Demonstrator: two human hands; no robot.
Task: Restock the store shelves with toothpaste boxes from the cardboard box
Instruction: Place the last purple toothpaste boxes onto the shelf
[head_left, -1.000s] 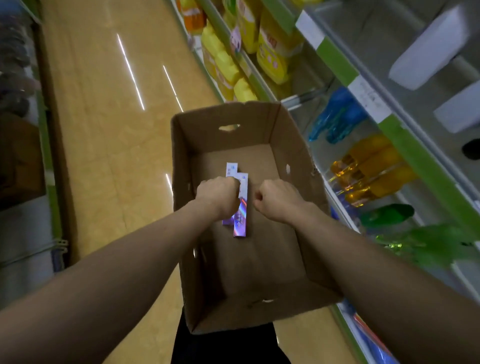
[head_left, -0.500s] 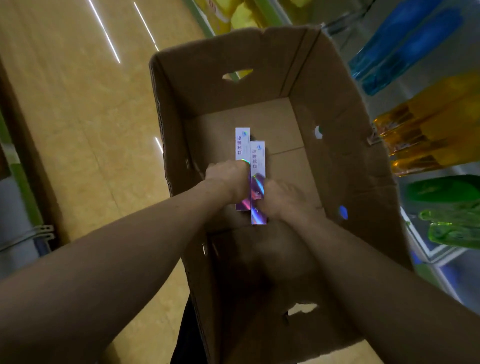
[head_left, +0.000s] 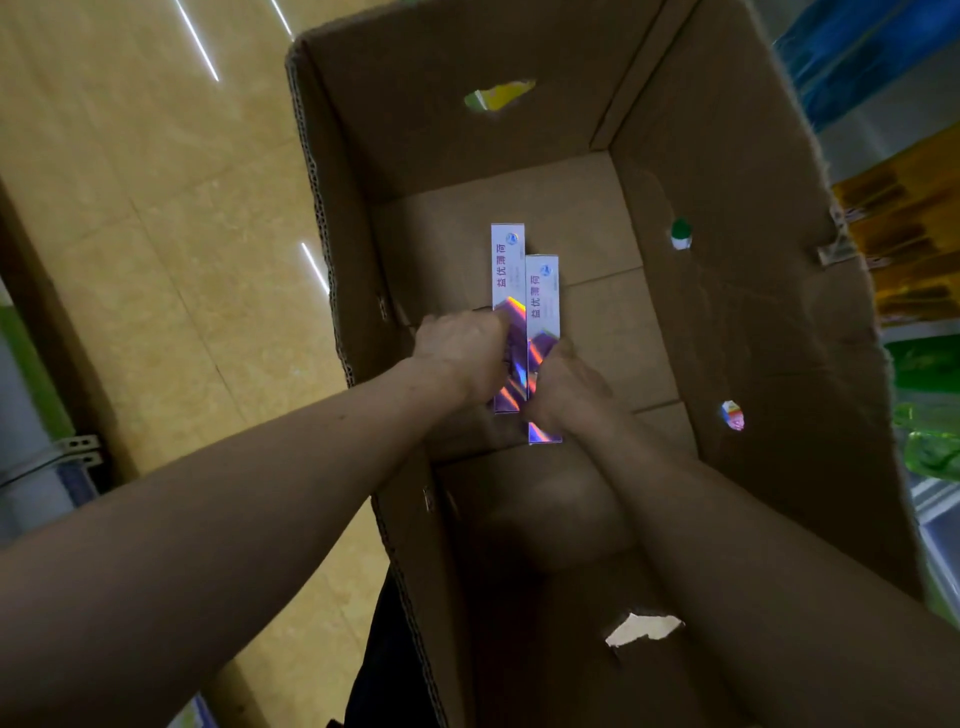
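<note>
On the bottom of the open cardboard box (head_left: 727, 322), in the head view, two slim toothpaste boxes lie flat and touching side by side, long axes running straight away from the person toward the far wall. The right toothpaste box (head_left: 543, 291) sits slightly nearer the person than the left toothpaste box (head_left: 508, 265). The left hand (head_left: 462, 358) curls around the left one's near half; the right hand (head_left: 569, 389) grips the other's near half. Tan floor (head_left: 156, 208) lies left, with blurred yellow bottles (head_left: 909, 234) right.
</note>
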